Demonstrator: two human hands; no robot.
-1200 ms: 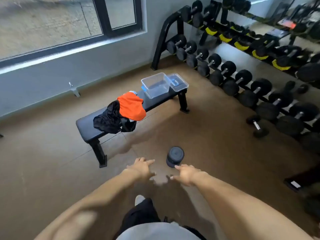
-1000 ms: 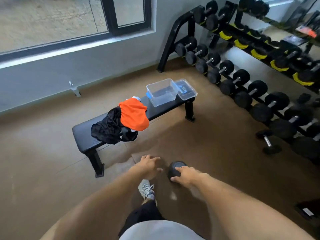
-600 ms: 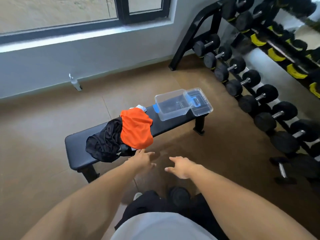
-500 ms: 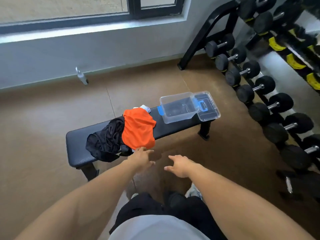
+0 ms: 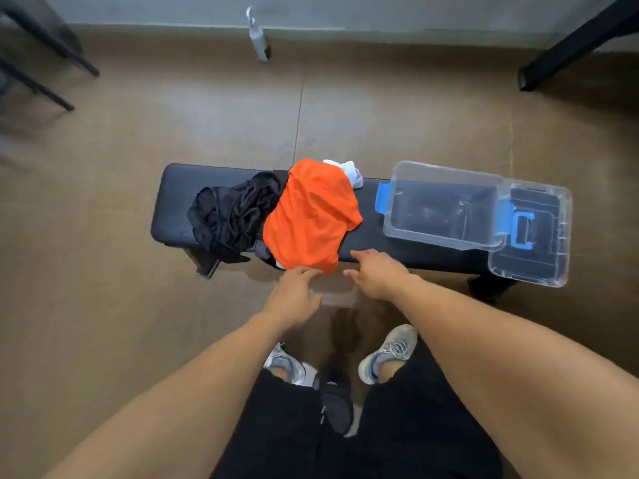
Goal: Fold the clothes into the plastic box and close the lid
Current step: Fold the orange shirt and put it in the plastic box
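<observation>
Clothes: black garment point(image 5: 231, 216) and orange garment point(image 5: 309, 216) heaped mid-frame on the table point(image 5: 173, 198).
Left hand point(image 5: 294, 293): released, fingertips at the orange hem directly above it, nearer.
Right hand point(image 5: 377, 274): released, holding nothing, just right of the hem.
Plastic box point(image 5: 439, 205): right, open; lid point(image 5: 532, 236) alongside.

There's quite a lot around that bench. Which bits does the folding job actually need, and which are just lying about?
For the job:
orange garment
black garment
white garment
clear plastic box, empty
its lid, lying beside the box
left hand and right hand, both reaching for the clothes

Just lying about:
bench (only the work surface)
spray bottle by the wall
</observation>
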